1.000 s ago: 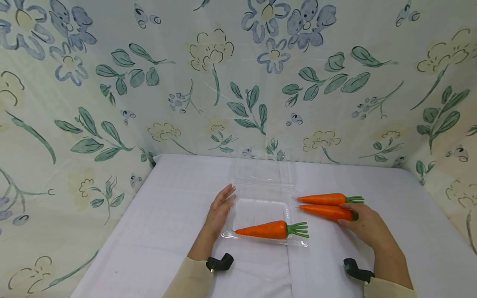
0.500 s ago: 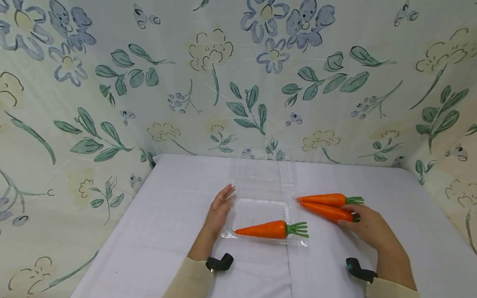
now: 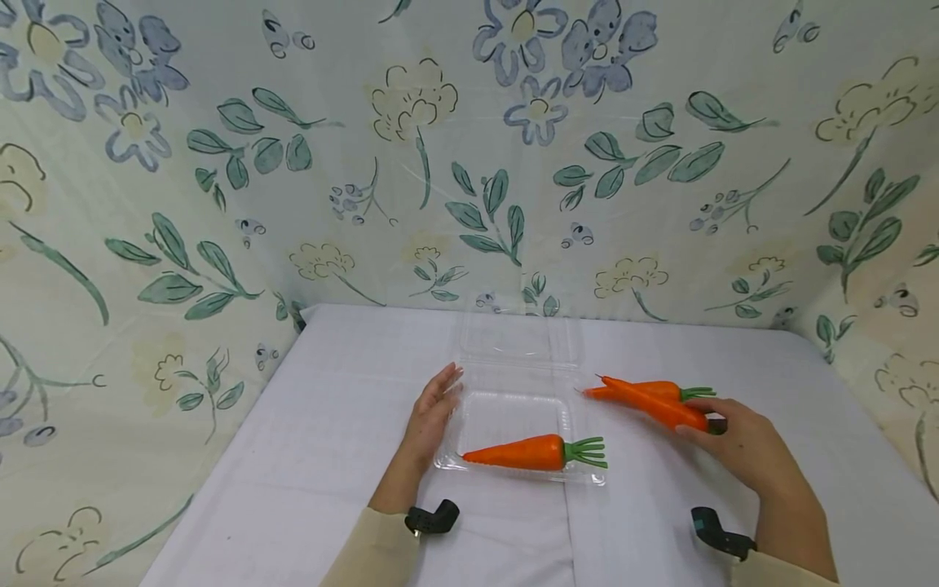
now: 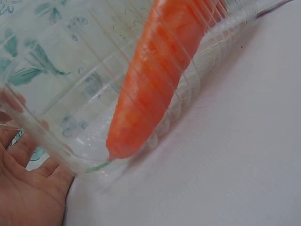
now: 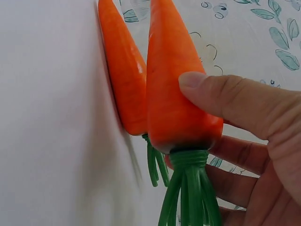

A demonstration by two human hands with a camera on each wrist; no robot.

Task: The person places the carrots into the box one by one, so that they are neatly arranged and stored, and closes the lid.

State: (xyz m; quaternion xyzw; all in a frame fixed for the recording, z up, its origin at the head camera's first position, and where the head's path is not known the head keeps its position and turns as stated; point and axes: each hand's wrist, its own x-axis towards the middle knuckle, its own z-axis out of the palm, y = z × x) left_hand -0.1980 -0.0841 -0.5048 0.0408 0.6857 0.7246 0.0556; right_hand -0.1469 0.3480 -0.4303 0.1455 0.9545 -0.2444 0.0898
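Observation:
My right hand point(image 3: 744, 444) grips an orange carrot point(image 5: 176, 80) near its thick end, thumb on one side and fingers behind. In the head view this carrot slants across a second carrot point(image 5: 123, 75), which lies on the table with its green stem to the right. A clear plastic box point(image 3: 513, 403) stands in the middle with its lid point(image 3: 517, 338) folded back. Along its front side lies a third carrot point(image 3: 517, 453), tip to the left and stem over the right rim. My left hand point(image 3: 431, 414) rests against the box's left side, fingers extended.
A white cloth covers the table point(image 3: 330, 391). Behind it and at the left hangs a flower-patterned curtain point(image 3: 330, 163). Dark wrist cameras point(image 3: 434, 517) sit on both wrists.
My right hand has moved slightly right and toward me with its carrot, whose tip has swung up and away across the carrot behind it. The left hand and box have stayed put.

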